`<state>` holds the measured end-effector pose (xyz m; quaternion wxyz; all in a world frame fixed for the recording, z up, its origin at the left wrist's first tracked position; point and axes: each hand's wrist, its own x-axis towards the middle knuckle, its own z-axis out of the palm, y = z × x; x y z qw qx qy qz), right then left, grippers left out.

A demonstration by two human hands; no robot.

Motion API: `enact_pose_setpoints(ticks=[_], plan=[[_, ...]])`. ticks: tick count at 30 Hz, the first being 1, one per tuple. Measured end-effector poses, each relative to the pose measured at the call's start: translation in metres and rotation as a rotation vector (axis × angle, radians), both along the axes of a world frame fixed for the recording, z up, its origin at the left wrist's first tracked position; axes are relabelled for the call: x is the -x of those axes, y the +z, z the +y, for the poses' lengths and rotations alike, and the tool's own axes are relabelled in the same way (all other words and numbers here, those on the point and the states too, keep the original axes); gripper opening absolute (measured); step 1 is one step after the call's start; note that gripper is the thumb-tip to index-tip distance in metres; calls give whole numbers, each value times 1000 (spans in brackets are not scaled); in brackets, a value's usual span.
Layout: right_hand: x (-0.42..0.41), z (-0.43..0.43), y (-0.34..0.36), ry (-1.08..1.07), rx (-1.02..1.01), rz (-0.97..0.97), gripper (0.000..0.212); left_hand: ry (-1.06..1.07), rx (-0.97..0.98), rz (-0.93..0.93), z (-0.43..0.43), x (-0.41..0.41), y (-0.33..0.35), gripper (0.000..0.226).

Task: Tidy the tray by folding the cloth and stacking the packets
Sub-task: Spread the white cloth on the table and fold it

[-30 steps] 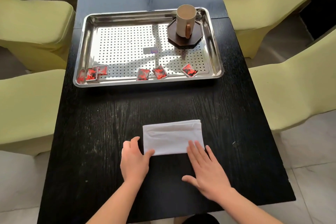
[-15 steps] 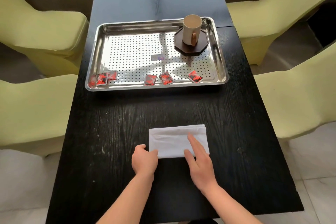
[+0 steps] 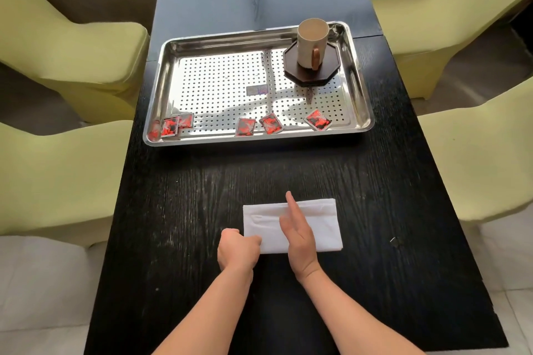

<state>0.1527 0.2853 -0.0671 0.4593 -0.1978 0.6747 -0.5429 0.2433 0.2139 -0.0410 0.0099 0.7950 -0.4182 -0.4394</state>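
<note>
My left hand (image 3: 238, 249) pinches the near-left corner of the half-folded cloth (image 3: 314, 223) on the desk (image 3: 184, 210), my right hand (image 3: 297, 235) flat-edged across its middle, while packets (image 3: 271, 123) sit unstacked in the tray (image 3: 362, 86).

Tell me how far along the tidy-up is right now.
Done: the white cloth is already folded into a rectangle on the black table, off the steel tray.
In hand: the left hand pinches its near left corner while the right hand presses edge-on across its middle, likely for another fold.
Left: the red packets lie scattered along the tray's near edge.
</note>
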Motion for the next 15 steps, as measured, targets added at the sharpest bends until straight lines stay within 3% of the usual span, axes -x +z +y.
enact_pose_setpoints(ticks=[5, 9, 15], plan=[[-16, 22, -5, -81, 52, 13, 56, 8, 4, 121, -1, -8, -3, 54], [-29, 33, -11, -109, 20, -49, 49, 106, -17, 331, -1, -14, -1, 17], [-19, 31, -3, -242, 22, -160, 35, -153, 181, 428, 11, -8, 16, 29]])
